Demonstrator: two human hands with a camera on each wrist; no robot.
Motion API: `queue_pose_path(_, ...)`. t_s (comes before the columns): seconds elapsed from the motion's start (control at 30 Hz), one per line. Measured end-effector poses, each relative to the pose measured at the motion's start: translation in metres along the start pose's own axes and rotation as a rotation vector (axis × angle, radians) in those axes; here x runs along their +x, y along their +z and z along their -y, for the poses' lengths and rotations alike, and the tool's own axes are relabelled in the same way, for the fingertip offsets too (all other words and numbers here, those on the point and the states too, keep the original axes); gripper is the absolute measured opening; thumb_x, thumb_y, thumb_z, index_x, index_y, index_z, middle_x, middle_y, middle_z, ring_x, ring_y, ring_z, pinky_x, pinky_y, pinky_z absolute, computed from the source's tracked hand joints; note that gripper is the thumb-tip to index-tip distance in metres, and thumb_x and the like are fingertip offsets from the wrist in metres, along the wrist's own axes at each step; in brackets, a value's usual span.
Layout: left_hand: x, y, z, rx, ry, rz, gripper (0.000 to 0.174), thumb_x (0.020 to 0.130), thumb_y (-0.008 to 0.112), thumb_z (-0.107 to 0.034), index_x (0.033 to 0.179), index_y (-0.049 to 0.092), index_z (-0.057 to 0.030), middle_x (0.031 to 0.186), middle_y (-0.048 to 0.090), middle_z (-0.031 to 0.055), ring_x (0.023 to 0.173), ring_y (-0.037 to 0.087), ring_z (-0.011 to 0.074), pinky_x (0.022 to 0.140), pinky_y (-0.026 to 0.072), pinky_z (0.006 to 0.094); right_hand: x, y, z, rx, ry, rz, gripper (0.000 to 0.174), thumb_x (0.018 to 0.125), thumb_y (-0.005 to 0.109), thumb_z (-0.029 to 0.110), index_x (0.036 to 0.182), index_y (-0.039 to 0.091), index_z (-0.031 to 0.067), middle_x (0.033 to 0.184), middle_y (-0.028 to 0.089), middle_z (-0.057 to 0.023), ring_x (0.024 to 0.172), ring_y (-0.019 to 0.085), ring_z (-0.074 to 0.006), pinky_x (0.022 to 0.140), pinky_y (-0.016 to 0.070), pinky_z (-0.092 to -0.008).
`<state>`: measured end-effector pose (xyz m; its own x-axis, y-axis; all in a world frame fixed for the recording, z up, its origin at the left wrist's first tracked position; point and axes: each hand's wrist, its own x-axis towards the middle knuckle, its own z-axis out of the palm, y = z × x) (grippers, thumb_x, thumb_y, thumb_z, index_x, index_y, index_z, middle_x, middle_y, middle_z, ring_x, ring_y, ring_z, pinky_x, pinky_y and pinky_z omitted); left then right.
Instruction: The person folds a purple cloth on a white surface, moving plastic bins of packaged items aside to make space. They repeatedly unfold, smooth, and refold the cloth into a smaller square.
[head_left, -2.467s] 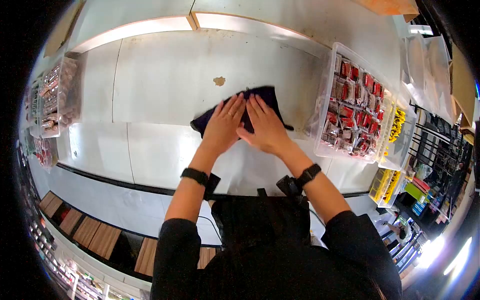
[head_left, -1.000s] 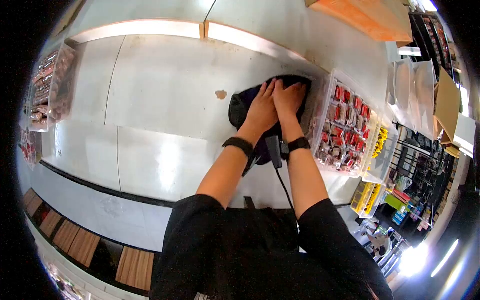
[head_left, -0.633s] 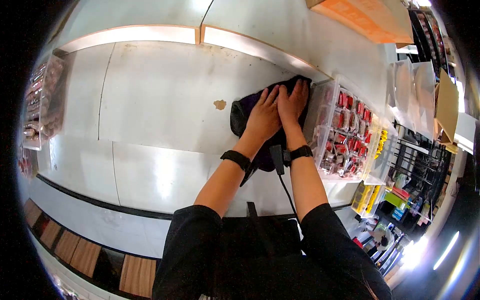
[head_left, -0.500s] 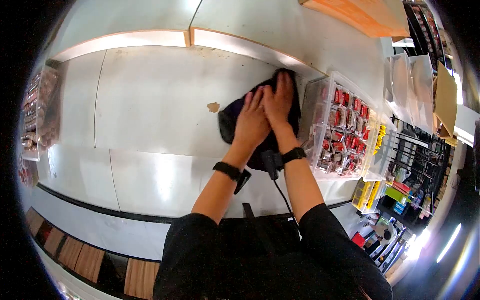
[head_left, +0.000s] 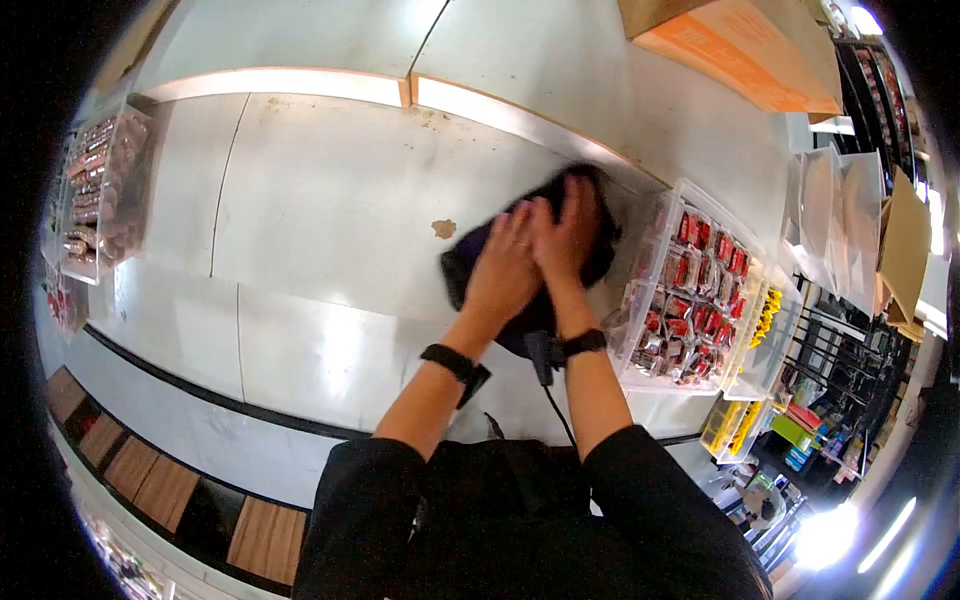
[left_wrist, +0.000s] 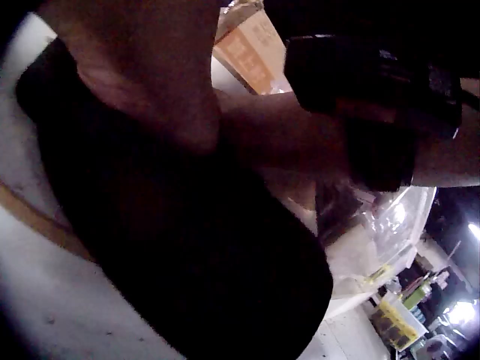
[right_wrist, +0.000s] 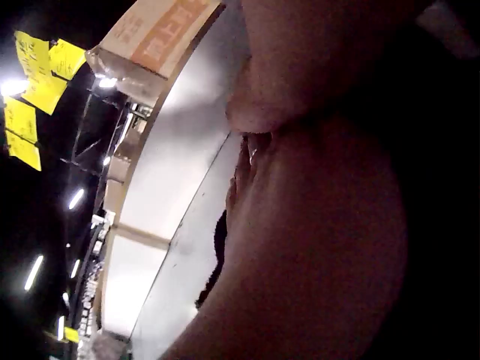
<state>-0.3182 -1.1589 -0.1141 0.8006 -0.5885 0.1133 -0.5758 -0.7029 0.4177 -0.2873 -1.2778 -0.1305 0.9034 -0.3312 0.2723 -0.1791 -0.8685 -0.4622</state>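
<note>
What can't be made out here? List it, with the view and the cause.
Head view: the part of the dark cloth under the left hand and right hand, which cover it.
Head view: the cardboard box's far end, cut off by the top edge.
Right wrist view: the yellow notes' writing, too small.

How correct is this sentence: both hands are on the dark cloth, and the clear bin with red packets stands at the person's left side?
The side is wrong: the clear bin with red packets stands at the person's right, as the head view shows. The left hand and right hand are indeed on the dark cloth.
</note>
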Motion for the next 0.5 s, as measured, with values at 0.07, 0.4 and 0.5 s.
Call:
queue_pose_path(0.07,0.007,0.002,-0.008,0.044,0.026,-0.002,0.058,0.089,0.047,-0.031,0.139,0.043,-0.0015,0.149,0.032,0.0189,0.141,0.023,0.0340,0.116,0.0134,0.0469,0.004,-0.002,-0.006,-0.004,0.041,-0.002,0.056,0.084,0.062,0.024,0.133,0.045,0.0024,0.135,0.045,-0.0244,0.128,0.037,-0.0424,0.109,0.0256,-0.0524)
queue_pose_path(0.4,-0.023,-0.041,0.057,0.002,-0.399,-0.093,0.053,0.091,0.047,-0.027,0.139,0.044,-0.0047,0.148,0.037,0.0150,0.141,0.026,0.0298,0.114,0.0181,0.0472,0.041,0.053,0.108,0.262,-0.420,0.280,0.043,0.082,0.054,0.009,0.124,0.056,0.0006,0.132,0.052,-0.0163,0.124,0.045,-0.0351,0.108,0.0310,-0.0428)
queue_pose_path(0.5,-0.026,-0.054,0.078,0.067,-0.456,-0.083,0.052,0.092,0.046,-0.028,0.139,0.044,-0.0043,0.147,0.038,0.0151,0.141,0.026,0.0308,0.114,0.0200,0.0474,0.044,0.072,0.134,0.273,-0.448,0.326,0.045,0.085,0.051,0.010,0.129,0.052,0.0008,0.135,0.049,-0.0144,0.129,0.040,-0.0328,0.110,0.0273,-0.0430)
